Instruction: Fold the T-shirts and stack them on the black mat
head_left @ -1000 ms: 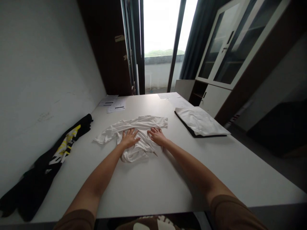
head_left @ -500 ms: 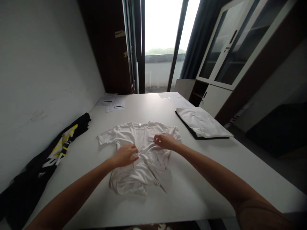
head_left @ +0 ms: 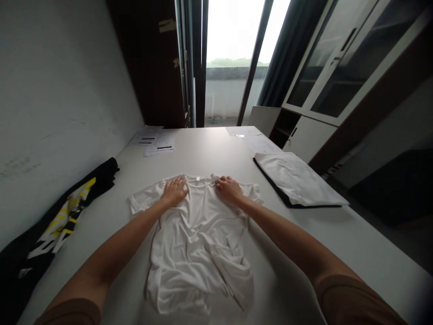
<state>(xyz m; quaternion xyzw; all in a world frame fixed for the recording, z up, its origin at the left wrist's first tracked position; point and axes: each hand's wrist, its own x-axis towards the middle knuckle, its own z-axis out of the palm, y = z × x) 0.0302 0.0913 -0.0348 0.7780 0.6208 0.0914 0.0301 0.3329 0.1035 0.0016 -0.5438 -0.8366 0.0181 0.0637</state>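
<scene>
A white short-sleeved T-shirt (head_left: 199, 234) lies spread on the white table (head_left: 206, 149), its collar at the far side and its lower half wrinkled and bunched. My left hand (head_left: 174, 192) rests flat on the left shoulder area beside the collar, fingers stretched out. On the other side of the collar, my right hand (head_left: 229, 188) lies on the right shoulder area with its fingers extended and slightly bent. Both palms face down on the cloth, and neither hand visibly grips it.
A folded white garment on a black one (head_left: 297, 180) sits at the table's right. A black garment with yellow and white print (head_left: 64, 221) lies along the left wall. Paper sheets (head_left: 158, 145) lie at the far left, more (head_left: 243, 131) at the far right. Cabinets (head_left: 314, 131) stand beyond the right edge.
Both hands have moved away from me, from the shirt's middle up to its shoulders beside the collar. The shirt's body looks more spread out, and the view has shifted slightly.
</scene>
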